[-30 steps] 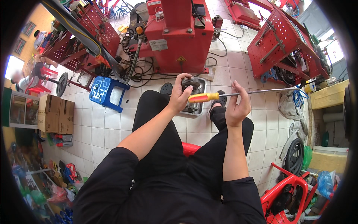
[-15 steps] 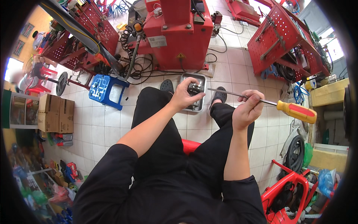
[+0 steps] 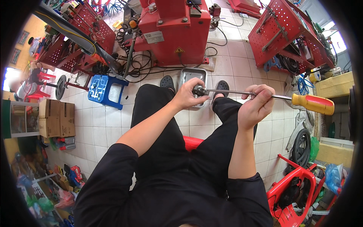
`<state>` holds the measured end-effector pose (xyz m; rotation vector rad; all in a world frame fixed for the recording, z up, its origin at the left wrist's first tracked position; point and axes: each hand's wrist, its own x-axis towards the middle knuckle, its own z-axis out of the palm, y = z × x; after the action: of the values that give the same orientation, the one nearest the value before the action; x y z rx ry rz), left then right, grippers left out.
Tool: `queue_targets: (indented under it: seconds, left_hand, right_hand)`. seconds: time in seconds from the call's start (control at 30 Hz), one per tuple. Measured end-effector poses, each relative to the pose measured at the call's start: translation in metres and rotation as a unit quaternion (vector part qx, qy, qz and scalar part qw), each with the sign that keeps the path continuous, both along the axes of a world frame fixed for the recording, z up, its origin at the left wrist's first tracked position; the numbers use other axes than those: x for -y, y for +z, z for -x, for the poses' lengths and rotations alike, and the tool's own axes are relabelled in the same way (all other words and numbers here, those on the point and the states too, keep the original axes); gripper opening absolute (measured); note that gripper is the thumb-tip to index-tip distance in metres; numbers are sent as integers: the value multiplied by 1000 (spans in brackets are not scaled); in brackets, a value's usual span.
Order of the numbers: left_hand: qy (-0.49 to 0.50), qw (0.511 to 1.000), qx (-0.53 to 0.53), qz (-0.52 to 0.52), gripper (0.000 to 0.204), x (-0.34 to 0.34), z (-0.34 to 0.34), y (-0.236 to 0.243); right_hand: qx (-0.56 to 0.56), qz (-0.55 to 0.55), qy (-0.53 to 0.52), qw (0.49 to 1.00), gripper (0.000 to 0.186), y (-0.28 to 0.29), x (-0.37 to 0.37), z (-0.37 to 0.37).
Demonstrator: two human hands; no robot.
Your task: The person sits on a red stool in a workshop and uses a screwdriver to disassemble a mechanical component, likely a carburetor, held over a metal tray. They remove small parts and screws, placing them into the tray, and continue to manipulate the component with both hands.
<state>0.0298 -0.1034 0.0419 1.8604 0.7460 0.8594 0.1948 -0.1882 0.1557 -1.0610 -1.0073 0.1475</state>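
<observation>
My left hand (image 3: 185,95) is closed around a small, rounded metal part (image 3: 199,90), dark and silvery, which the fingers partly cover. In my right hand (image 3: 257,106) is a long screwdriver (image 3: 313,104), gripped by its shaft rather than by its yellow-and-red handle, which sticks out to the right. The shaft lies nearly level, and its tip end meets the metal part at my left fingers. Below and beyond the left hand, a metal tray (image 3: 204,73) rests on the floor between my feet; the hand hides some of its contents.
Ahead stands a red machine (image 3: 174,43) with black cables (image 3: 145,70) on the floor. A blue stool (image 3: 99,87) bears small items at left, near cardboard boxes (image 3: 51,118). A red perforated cart (image 3: 274,41) is at right; a red chair (image 3: 297,189) sits lower right.
The screwdriver has moved left at its tip and now reaches the metal part. Its handle sits farther right and higher, and my right hand has shifted slightly right. The view has shifted a little.
</observation>
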Motion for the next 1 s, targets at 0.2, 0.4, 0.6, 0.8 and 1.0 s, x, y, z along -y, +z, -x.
queue_targets:
  seconds: [0.2,0.4,0.6,0.8,1.0]
  left_hand:
    - [-8,1000,1,-8,33,0,0,-3]
    - [-13,1000,4,-12,33,0,0,-2]
    - [-14,1000,6,-15,33,1,0,-1]
    - [-17,999,20,-42,33,1,-1,-2]
    - [0,999,13,-30,33,2,-5,-3]
  right_hand:
    - [-8,2,2,1000,26,1,0,3]
    - [8,17,2,1000,25,-3,0,1]
    - [22,5,13,1000,24,-3,-1,2]
    - [21,33,-7,999,25,1,0,2]
    - [37,111,30,993,21,21,-7,9]
